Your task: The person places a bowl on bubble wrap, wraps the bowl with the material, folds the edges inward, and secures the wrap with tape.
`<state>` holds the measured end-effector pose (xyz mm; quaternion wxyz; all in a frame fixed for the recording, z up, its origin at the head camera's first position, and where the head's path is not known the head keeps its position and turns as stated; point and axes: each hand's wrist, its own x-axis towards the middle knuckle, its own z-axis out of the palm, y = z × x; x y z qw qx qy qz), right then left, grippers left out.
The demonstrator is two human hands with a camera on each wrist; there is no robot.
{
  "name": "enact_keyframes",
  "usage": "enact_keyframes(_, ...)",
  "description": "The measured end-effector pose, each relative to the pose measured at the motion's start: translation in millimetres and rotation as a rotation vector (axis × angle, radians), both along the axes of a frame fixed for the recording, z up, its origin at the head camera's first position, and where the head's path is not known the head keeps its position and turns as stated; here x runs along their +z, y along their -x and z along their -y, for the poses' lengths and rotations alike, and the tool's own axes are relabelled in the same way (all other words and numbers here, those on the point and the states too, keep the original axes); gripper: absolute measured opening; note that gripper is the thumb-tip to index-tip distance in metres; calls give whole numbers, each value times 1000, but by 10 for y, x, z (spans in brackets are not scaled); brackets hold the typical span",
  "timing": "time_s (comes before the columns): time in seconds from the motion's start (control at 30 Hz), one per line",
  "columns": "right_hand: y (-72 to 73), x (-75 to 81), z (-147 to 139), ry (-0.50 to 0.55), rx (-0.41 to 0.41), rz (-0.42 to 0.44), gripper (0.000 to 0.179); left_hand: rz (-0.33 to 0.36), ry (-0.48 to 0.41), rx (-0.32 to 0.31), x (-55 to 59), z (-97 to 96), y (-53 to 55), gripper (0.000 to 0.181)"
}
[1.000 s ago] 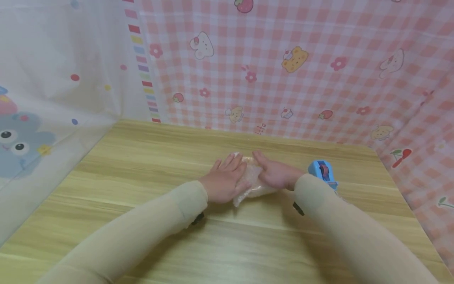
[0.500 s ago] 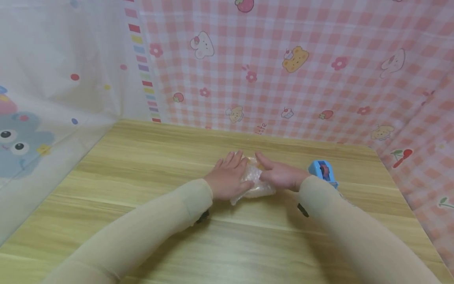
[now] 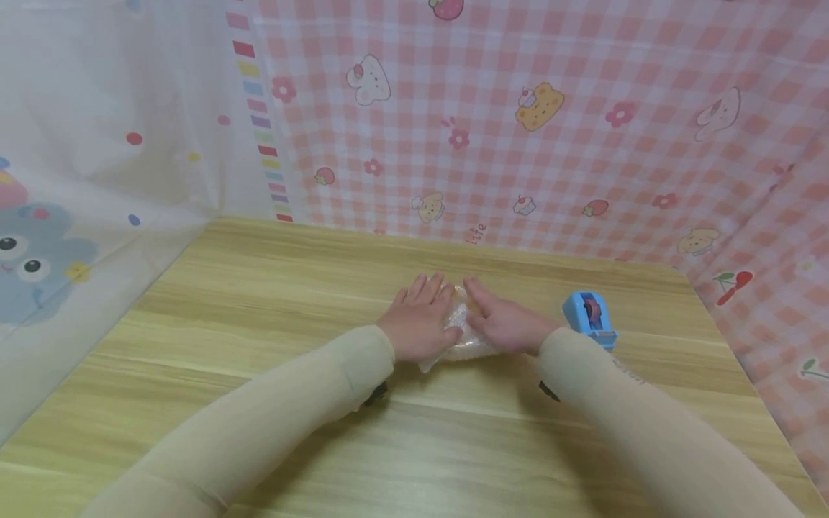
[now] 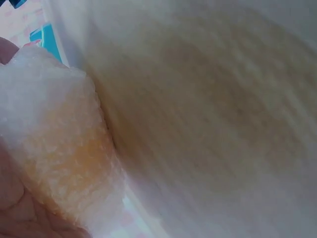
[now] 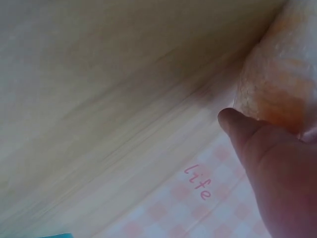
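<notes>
The left hand (image 3: pixel 417 327) and right hand (image 3: pixel 514 324), each grip released, touch a bubble-wrapped bundle (image 3: pixel 470 349) on the bench (image 3: pixel 414 446).

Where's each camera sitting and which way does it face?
Head: on the head, facing forward and down at the table; left hand, right hand, sleeves show.
Left wrist: on that wrist, facing the wrapped bundle; part of a hand shows.
Right wrist: on that wrist, facing table and bundle; thumb or finger shows.
Shared: head and right wrist show printed "life".
</notes>
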<state>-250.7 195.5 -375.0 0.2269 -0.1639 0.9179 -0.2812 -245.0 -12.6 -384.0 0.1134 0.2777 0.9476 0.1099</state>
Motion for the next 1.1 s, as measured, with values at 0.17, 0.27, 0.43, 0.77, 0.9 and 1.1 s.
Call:
enact_keyframes(0.17, -24, -27, 41, -32, 11, -66, 71, 6, -14, 11, -5, -16, 20, 81)
enact_keyframes(0.27, -37, -25, 55, -36, 13, -88, 71, 4, -14, 1, 0, -12, 31, 79)
enact_keyframes(0.43, -34, -41, 74, -47, 12, -113, 70, 5, 19, -41, 21, 11, 28, 75)
enact_keyframes(0.77, -59, -9, 111, -55, -30, -72, 72, -37, 127, -96, 55, 44, 23, 97)
enact_keyframes(0.9, -66, -8, 119, -47, -45, -52, 71, -54, 142, -106, 60, 36, 30, 99)
enact_keyframes(1.1, -51, -24, 123, -53, -50, -51, 71, -76, 152, -110, 29, 21, 75, 106)
